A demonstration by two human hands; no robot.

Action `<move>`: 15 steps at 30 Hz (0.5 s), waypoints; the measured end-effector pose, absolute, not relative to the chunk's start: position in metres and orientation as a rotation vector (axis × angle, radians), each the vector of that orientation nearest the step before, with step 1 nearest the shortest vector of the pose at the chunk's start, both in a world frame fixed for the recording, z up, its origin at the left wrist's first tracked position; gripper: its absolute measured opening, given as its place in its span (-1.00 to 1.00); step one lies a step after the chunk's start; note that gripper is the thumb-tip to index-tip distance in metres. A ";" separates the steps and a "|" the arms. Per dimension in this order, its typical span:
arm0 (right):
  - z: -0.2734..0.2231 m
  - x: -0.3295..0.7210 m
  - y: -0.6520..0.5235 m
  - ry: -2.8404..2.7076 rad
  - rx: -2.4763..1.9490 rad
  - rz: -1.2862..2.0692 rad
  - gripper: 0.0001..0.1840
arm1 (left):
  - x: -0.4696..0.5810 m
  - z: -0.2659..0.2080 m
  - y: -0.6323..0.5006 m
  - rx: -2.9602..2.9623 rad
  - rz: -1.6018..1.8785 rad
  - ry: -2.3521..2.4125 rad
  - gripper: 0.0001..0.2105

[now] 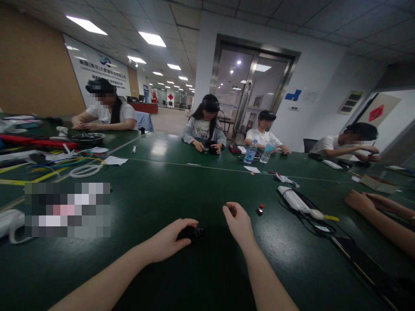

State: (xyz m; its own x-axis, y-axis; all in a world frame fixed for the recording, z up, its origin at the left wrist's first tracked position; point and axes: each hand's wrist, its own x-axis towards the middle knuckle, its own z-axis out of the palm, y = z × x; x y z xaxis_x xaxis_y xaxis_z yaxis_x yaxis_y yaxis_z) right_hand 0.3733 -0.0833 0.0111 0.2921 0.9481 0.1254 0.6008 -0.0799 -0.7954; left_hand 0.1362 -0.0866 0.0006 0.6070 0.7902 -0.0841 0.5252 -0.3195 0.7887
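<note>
Across the green tabletop (136,172), the left hand (167,242) clasps a small black device (197,233), long axis sideways, pointing toward the right hand (239,222), whose fingers curl narrowly; I can't tell what they hold.

Wall sign (103,69): "…大数据科技…"; rest blurred.

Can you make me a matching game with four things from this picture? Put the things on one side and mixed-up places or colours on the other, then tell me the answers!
Things:
1. Bottles
2. Black thing
3. Table
4. Coil

Places or colours:
A. Dark green
B. White, over on the left
C. See-through, with blue on them
D. Between the left hand's thumb and fingers

Answers: 1-C, 2-D, 3-A, 4-B
</note>
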 end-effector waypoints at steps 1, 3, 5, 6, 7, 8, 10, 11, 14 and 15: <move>0.012 0.373 -0.084 -1.408 -1.783 0.559 -0.60 | 0.136 0.001 -0.087 2.003 0.406 1.042 -0.55; 0.013 0.373 -0.084 -1.413 -1.798 0.565 -0.60 | 0.136 0.002 -0.087 1.999 0.402 1.048 -0.55; 0.014 0.373 -0.085 -1.409 -1.815 0.581 -0.60 | 0.136 0.003 -0.087 1.993 0.394 1.053 -0.55; 0.014 0.373 -0.085 -1.406 -1.820 0.591 -0.60 | 0.136 0.004 -0.087 1.991 0.390 1.053 -0.55; 0.015 0.373 -0.085 -1.403 -1.821 0.600 -0.60 | 0.136 0.004 -0.087 1.991 0.391 1.052 -0.55; 0.015 0.373 -0.085 -1.403 -1.821 0.604 -0.59 | 0.136 0.004 -0.087 1.994 0.393 1.048 -0.55; 0.015 0.373 -0.085 -1.407 -1.820 0.604 -0.60 | 0.136 0.004 -0.087 2.001 0.403 1.046 -0.55; 0.015 0.373 -0.085 -1.409 -1.819 0.603 -0.60 | 0.136 0.003 -0.087 2.002 0.405 1.047 -0.55; 0.015 0.373 -0.085 -1.407 -1.817 0.595 -0.61 | 0.136 0.003 -0.087 1.992 0.396 1.054 -0.55; 0.014 0.372 -0.085 -1.406 -1.816 0.589 -0.61 | 0.136 0.003 -0.087 1.990 0.395 1.055 -0.55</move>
